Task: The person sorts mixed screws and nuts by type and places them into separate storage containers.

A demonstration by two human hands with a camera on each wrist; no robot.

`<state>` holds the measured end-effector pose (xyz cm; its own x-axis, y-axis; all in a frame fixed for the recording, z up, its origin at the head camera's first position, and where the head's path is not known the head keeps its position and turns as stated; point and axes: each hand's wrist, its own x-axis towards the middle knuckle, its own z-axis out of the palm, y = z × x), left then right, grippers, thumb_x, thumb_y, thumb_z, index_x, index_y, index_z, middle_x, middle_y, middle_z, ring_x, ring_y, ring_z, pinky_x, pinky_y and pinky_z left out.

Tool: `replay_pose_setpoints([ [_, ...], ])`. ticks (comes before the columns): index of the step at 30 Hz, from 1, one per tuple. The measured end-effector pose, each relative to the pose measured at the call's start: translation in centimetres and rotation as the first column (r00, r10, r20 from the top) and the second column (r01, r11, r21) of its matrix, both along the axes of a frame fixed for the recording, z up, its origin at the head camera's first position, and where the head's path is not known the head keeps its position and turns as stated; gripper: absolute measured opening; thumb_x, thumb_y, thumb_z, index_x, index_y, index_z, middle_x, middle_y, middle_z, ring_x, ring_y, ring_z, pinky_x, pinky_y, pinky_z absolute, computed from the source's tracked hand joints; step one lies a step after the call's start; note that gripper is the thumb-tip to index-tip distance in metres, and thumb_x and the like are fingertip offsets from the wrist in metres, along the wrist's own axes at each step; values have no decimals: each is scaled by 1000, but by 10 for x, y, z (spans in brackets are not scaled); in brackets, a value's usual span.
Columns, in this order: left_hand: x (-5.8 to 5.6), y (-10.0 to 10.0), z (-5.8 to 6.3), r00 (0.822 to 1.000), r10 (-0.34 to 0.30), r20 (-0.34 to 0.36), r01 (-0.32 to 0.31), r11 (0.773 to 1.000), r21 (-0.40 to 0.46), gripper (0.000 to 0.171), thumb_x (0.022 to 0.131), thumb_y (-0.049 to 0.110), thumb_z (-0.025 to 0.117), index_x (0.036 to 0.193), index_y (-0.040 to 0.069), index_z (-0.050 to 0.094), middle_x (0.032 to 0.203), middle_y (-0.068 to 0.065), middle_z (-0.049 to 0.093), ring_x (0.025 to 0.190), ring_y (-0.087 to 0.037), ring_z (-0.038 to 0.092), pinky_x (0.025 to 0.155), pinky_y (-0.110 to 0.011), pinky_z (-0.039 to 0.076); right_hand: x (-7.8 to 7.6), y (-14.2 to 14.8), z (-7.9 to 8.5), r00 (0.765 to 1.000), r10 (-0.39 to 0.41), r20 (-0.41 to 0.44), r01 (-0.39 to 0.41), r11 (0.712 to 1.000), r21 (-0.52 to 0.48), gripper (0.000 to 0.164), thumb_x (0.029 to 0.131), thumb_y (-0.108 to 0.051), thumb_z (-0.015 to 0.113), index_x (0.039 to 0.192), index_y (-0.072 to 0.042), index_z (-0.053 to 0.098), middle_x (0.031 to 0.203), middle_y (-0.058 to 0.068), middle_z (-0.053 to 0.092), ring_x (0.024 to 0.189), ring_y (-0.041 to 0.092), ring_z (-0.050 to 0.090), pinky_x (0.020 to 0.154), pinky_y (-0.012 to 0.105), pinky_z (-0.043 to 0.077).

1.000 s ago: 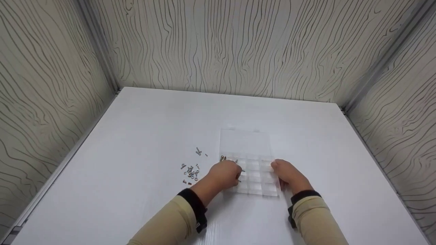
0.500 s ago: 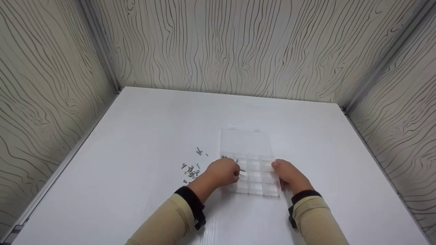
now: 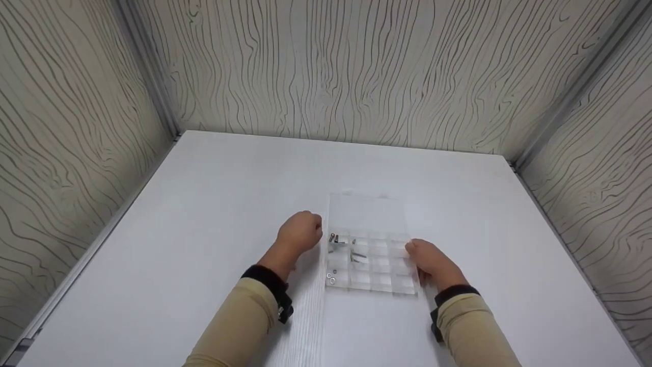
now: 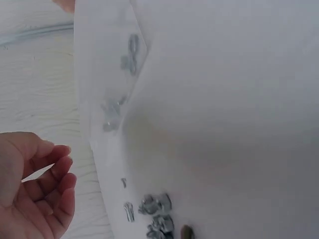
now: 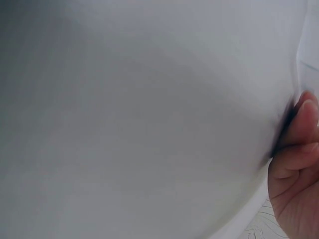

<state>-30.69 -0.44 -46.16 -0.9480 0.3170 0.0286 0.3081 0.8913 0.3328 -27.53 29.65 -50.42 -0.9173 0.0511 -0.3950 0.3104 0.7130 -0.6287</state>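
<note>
My left hand (image 3: 300,232) hovers just left of a clear compartment box (image 3: 379,291), its lid (image 3: 367,211) laid back. In the left wrist view its fingers curl loosely, thumb near the index fingertip, with nothing visible between them. Loose screws and nuts (image 4: 155,204) lie on the table there; in the head view the hand and forearm cover them. Inside the box, small ring-shaped pieces (image 3: 332,280) sit in the near left compartment, long screws (image 3: 359,255) further in, and short fasteners (image 3: 333,238) at the far left. My right hand (image 3: 433,260) grips the box's right edge, thumb on its rim.
A white table (image 3: 244,168) spreads around the box. Wood-grain patterned walls (image 3: 326,66) enclose its back and sides, with metal posts (image 3: 147,66) at the corners.
My left hand has moved left and away from above the box, uncovering the left compartments. Long screws now lie in the box where the hand was. My right hand has stayed put.
</note>
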Motion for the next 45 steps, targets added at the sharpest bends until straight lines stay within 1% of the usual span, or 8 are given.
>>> replay_pose_setpoints([
  [5,-10,-17,-9,996,85,37,-85,996,-10,12,87,10,53,86,9,66,80,-3,58,79,-18,56,71,-32,50,1,0,0,1000,6,-5,-6,1000,-9,29,98,-27,31,105,-3,46,52,10,50,39,22,49,36,30,41],
  [11,-13,-27,-18,988,132,77,-129,991,-45,19,86,2,53,100,8,64,93,-6,58,90,-21,57,76,-31,50,1,0,2,1000,-15,4,15,999,-29,31,98,-27,31,109,-3,46,54,10,50,39,21,49,35,29,41],
  [15,-14,-30,-21,983,156,93,-148,985,-86,24,87,6,56,111,11,60,100,-7,56,97,-22,54,81,-32,49,1,0,2,1000,-9,3,9,1000,-22,31,98,-27,30,109,-3,47,53,9,50,38,21,49,35,29,42],
  [19,-14,-30,-25,982,159,102,-146,981,-129,22,87,9,60,108,11,60,96,-7,54,96,-22,53,80,-33,49,0,1,1,1000,13,-6,-13,1000,-2,30,99,-27,29,104,-3,47,52,10,51,39,21,51,35,31,43],
  [23,-14,-30,-28,983,162,90,-149,979,-139,19,85,6,61,103,10,60,92,-7,54,92,-22,52,77,-33,50,0,1,2,1000,17,5,-17,1000,1,32,100,-28,29,110,-3,46,55,12,53,40,22,52,36,32,45],
  [31,-14,-29,-31,985,150,80,-135,976,-170,36,76,-3,66,110,8,59,97,-9,56,94,-24,54,79,-33,50,1,1,2,1000,5,-6,-5,1000,-11,33,99,-28,30,113,-2,46,56,11,52,39,20,51,36,31,44],
  [38,-12,-29,-30,981,167,99,-149,974,-170,31,82,4,63,112,10,58,103,-8,61,99,-22,57,85,-32,49,2,1,3,999,23,-26,-24,1000,-13,31,99,-27,29,105,-3,47,51,9,49,36,20,49,34,30,42],
  [45,-9,-28,-28,982,162,99,-144,975,-171,33,85,6,61,118,10,56,106,-9,61,102,-23,57,87,-33,48,1,0,1,1000,-19,-7,19,999,-51,29,98,-26,30,100,-3,48,51,8,48,36,19,48,34,30,41],
])
